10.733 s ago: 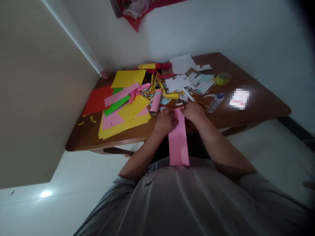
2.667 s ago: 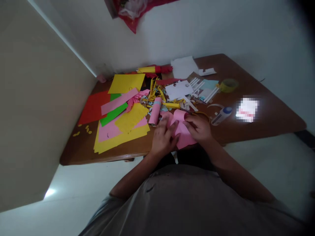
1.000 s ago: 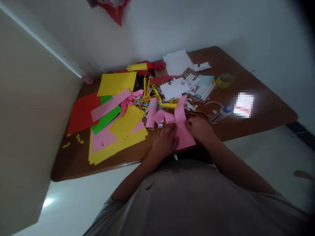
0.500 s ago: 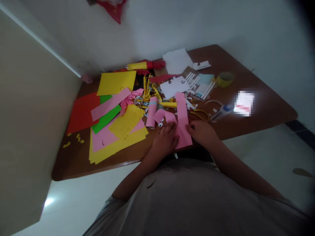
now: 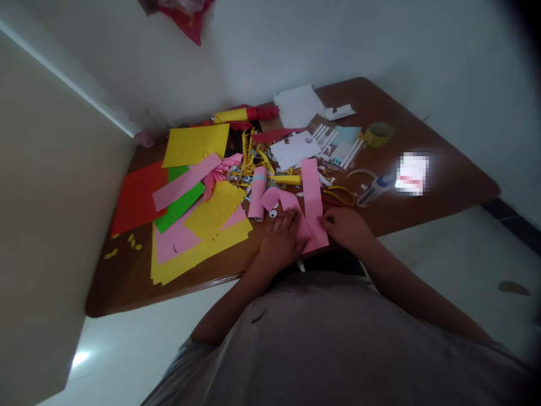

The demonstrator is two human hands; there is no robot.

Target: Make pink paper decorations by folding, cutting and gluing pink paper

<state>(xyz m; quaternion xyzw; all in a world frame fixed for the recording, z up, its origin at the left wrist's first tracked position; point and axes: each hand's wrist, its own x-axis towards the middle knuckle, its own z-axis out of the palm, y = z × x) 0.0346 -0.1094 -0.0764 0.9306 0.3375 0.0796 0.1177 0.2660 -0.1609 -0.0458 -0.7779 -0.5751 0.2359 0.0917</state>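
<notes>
Now both hands rest at the near edge of a brown table [image 5: 448, 180] littered with craft paper. A long pink strip [image 5: 313, 194] lies flat on the wood between them and runs away from the person toward 12 o'clock. A second ago its far end stood up off the table in a curl; since then it has dropped and settled, so the piece being worked lies straight and full length.

The left hand [image 5: 279, 241] sits at 9 o'clock of the strip's near end, fingers spread fairly wide and pressed flat on a shorter curved pink piece [image 5: 284, 202] that overlaps the strip. The right hand [image 5: 345, 228] is at 3 o'clock of the near end, fingers drawn close together with the tips against the strip's edge. Whether they pinch it or only press it cannot be told.

Just left of the curved piece lies a pink paper tube [image 5: 257, 192]. At 10 o'clock are yellow sheets [image 5: 198, 248], a green sheet [image 5: 180, 198] and a red sheet [image 5: 136, 197]. At 2 o'clock lie yellow scissor handles [image 5: 338, 195], a glue bottle [image 5: 374, 189] and, farther off, a yellow tape roll [image 5: 379, 134].

No writing can be read. The bottle's label is too small, and a white patch [image 5: 412, 173] beside it is blurred out.
</notes>
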